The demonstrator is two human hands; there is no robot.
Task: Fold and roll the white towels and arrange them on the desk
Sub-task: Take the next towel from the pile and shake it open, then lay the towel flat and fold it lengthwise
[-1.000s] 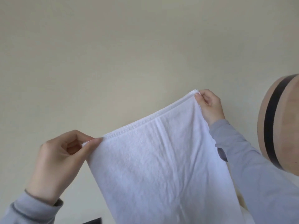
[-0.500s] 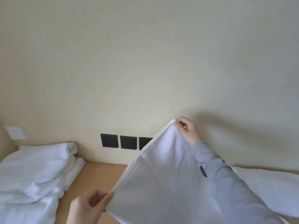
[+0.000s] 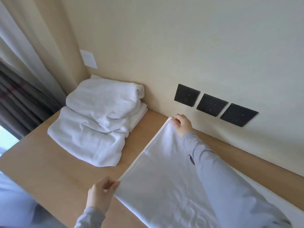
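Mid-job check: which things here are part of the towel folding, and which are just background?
Part of the job:
- towel, held at two corners by the left hand and right hand
- towel pile
- desk

Background:
- three black wall plates
- white wall plate
- curtain

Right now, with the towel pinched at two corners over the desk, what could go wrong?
1. Each hand, left hand and right hand, pinches only a corner of the towel; a slip could let it drop crooked and wrinkle.
2. The loose pile of towels lies just beside the held edge, so laying the towel down there might overlap or nudge it.
3. The towel's near part runs out of view past the desk, so it may slide off the edge.
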